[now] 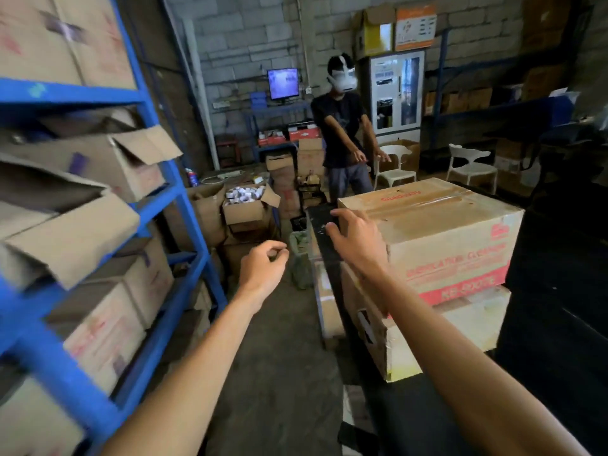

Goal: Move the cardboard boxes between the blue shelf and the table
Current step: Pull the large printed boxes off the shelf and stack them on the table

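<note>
A brown cardboard box with red print (454, 238) sits on top of a second, paler box (460, 327) on the black table (543, 324) at the right. My right hand (357, 240) rests spread against the top box's near left corner, fingers apart, not gripping it. My left hand (263, 268) hangs in the air over the aisle with its fingers loosely curled and nothing in it. The blue shelf (184, 205) fills the left side, stacked with several cardboard boxes (75, 238), some with loose flaps.
A person in a dark shirt with a white headset (345, 126) stands behind the table. Open and closed cartons (250, 205) crowd the floor at the aisle's far end. Two white chairs (473, 166) and more shelving stand at the back right.
</note>
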